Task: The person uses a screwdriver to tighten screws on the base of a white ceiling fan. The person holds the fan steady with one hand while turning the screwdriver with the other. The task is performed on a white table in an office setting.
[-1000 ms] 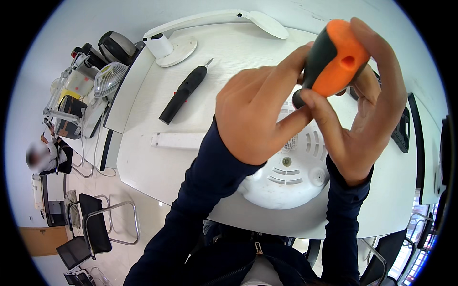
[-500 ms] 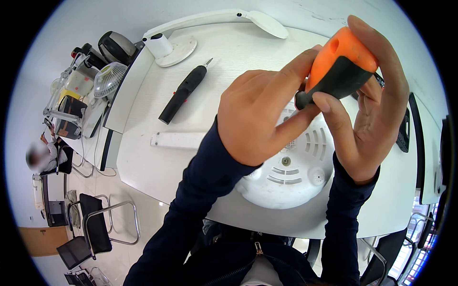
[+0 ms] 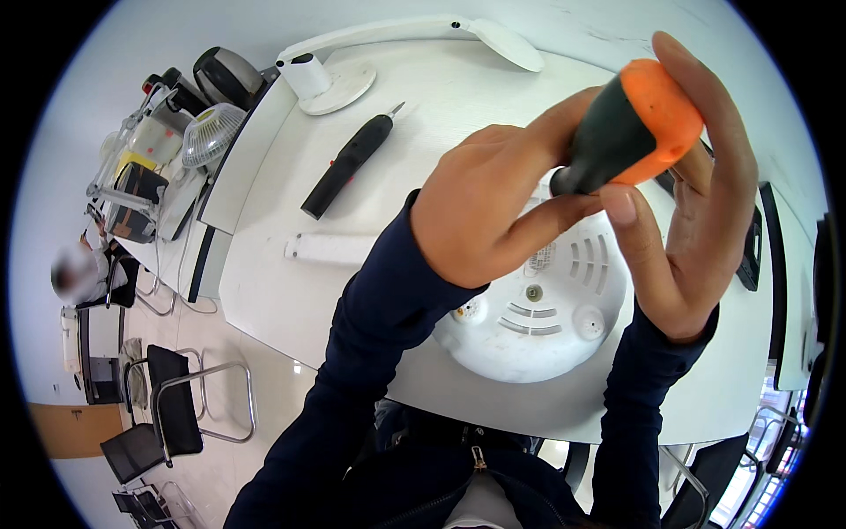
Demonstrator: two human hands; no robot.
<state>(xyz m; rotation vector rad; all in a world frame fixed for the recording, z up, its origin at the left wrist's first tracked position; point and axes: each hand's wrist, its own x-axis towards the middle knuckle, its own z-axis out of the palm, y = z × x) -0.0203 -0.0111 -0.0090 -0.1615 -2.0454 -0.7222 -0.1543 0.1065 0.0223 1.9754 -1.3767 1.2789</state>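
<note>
Raised above the table is a screwdriver (image 3: 630, 128) with an orange and black handle; its shaft is hidden behind my fingers. My left hand (image 3: 493, 203) pinches it at the narrow black neck. Around the thick end of the handle curl the fingers and thumb of my right hand (image 3: 696, 229). Below both hands lies a round white plastic appliance base (image 3: 538, 353), with vent slots, a label and round recesses facing up. My left forearm partly covers a white bar (image 3: 330, 249) beside that base.
A black cordless screwdriver (image 3: 352, 163) lies on the white table (image 3: 273, 309), left of my hands. Behind it stands a white desk lamp (image 3: 339, 88). A side table at far left holds a kettle (image 3: 227, 78) and a small fan (image 3: 211, 134). Farther off, a person sits near black chairs (image 3: 172, 401).
The screwdriver handle has turned in my fingers, so its black side now faces left and the orange right. Both hands have shifted slightly to the right, and the view has moved a little.
</note>
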